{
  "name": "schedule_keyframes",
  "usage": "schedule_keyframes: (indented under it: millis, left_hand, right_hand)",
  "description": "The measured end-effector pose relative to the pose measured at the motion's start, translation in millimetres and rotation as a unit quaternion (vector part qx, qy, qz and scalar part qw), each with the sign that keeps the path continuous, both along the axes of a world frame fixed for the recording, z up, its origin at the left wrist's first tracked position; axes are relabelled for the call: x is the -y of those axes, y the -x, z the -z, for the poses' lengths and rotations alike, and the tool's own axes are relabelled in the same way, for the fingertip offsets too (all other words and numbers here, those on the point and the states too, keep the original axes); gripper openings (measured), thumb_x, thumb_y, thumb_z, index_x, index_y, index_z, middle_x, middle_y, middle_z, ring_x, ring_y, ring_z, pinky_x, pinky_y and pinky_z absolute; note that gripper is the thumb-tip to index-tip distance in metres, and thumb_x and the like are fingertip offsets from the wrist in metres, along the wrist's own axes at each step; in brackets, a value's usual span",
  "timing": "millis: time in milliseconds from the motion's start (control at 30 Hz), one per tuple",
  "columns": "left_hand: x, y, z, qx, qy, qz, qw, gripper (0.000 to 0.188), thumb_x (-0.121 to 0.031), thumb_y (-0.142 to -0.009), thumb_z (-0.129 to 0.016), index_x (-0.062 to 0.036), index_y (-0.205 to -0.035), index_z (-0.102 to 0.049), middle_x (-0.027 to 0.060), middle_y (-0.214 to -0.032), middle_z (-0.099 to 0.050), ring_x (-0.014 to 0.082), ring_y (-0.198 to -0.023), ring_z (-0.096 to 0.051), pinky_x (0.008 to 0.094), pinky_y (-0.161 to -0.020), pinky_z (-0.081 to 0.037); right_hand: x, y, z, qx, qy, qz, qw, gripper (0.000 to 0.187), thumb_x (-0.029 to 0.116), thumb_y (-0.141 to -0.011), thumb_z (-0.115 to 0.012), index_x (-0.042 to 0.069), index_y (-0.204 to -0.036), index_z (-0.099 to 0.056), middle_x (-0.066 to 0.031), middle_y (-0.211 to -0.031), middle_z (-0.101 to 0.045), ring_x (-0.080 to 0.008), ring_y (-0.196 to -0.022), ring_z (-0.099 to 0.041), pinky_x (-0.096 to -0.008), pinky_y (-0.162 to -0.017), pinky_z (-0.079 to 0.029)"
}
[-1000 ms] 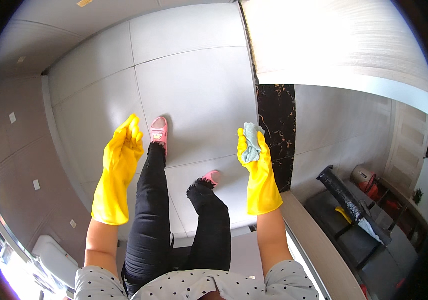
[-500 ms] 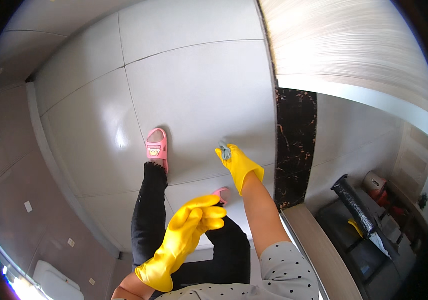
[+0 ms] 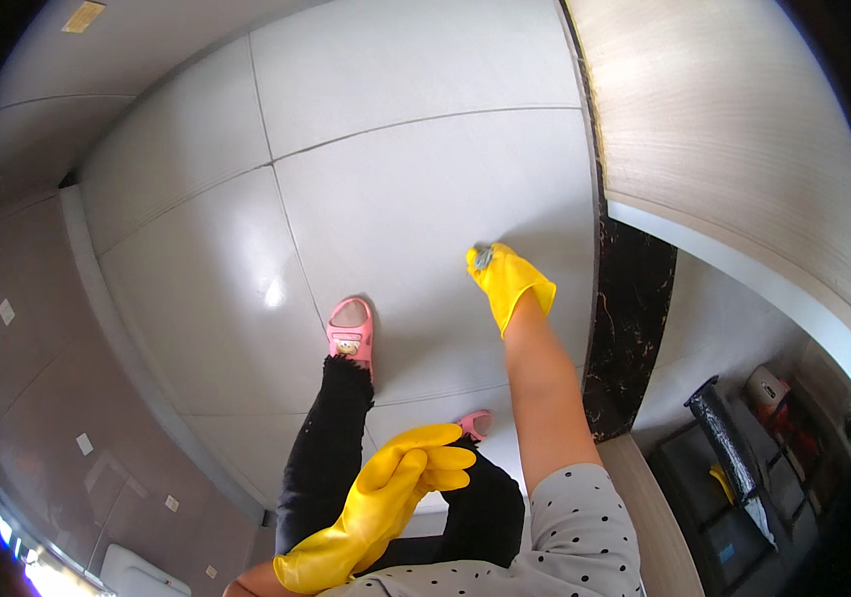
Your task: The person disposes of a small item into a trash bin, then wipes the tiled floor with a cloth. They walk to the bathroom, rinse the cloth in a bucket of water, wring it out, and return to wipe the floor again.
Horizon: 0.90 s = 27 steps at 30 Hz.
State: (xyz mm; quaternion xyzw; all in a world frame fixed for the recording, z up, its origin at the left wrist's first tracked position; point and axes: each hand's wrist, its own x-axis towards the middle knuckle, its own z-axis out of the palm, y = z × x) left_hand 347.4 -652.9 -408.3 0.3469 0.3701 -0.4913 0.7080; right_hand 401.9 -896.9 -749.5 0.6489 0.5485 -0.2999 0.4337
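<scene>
A yellow rubber glove covers my right hand [image 3: 512,283], stretched out ahead over the grey floor tiles [image 3: 425,189]. Its fingers are closed around a bunched grey cloth [image 3: 483,259], of which only a small part shows. Whether the cloth touches the floor I cannot tell. My left hand [image 3: 401,488], in a matching glove, hovers above my lap with its fingers stretched forward and nothing in them. Below and ahead of it are my feet in pink slippers [image 3: 350,338], the right one partly covered by my leg.
A light wood-grain door [image 3: 724,109] stands at the right, beside a black marble threshold strip [image 3: 630,328]. Past the strip, a dark rack [image 3: 699,478] holds a black-wrapped roll [image 3: 724,428]. Brown tiled wall [image 3: 37,358] runs along the left, with a white fixture [image 3: 142,575] low down.
My right hand has moved forward over the floor with the cloth. The whole view has shifted, so floor and door appear lower and further right. My left hand keeps the same pose.
</scene>
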Motion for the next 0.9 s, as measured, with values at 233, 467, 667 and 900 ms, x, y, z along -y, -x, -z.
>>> schedule_keyframes:
  millis: [233,467,667,900]
  left_hand:
    - [-7.3,3.8,21.3,0.021,0.019,-0.034,0.999,0.044,-0.028,-0.102,-0.047,-0.0004,-0.136,-0.048,0.0159,-0.12,-0.063,0.0254,-0.106,-0.063,0.0409,-0.098,-0.047]
    - [-25.3,53.3,13.1,0.077,0.005,-0.125,0.989,0.045,-0.029,-0.1,-0.053,-0.0026,-0.136,-0.049,0.0117,-0.116,-0.067,0.0197,-0.093,-0.067,0.0267,-0.074,-0.046]
    - [-57.3,72.4,-119.1,0.115,0.004,-0.105,0.988,0.045,-0.029,-0.099,-0.055,-0.0016,-0.135,-0.049,0.0121,-0.115,-0.067,0.0203,-0.092,-0.066,0.0262,-0.073,-0.047]
    - [-115.1,77.8,-282.8,0.265,-0.077,-0.126,0.953,0.043,-0.029,-0.099,-0.054,-0.0016,-0.132,-0.052,0.0134,-0.112,-0.068,0.0224,-0.088,-0.066,0.0279,-0.068,-0.047]
  right_hand:
    - [27.2,-99.5,-1.8,0.194,0.44,-0.444,0.756,0.027,0.016,-0.097,-0.058,0.002,-0.121,-0.059,-0.0057,-0.114,-0.063,-0.0159,-0.115,-0.055,-0.0285,-0.107,-0.041]
    - [32.9,33.3,-184.7,0.387,0.455,-0.569,0.565,0.052,0.048,-0.09,-0.063,0.002,-0.115,-0.065,-0.0078,-0.087,-0.066,-0.0157,-0.076,-0.064,-0.0253,-0.069,-0.052]
    - [42.3,220.6,-375.8,0.426,0.382,-0.668,0.476,0.052,0.055,-0.091,-0.057,0.007,-0.108,-0.065,-0.0017,-0.071,-0.06,-0.0142,-0.057,-0.053,-0.0267,-0.052,-0.04]
    - [77.0,355.1,-593.8,0.403,0.394,-0.606,0.562,0.054,0.04,-0.091,-0.066,-0.004,-0.119,-0.054,-0.0104,-0.089,-0.061,-0.0179,-0.075,-0.059,-0.0306,-0.069,-0.05]
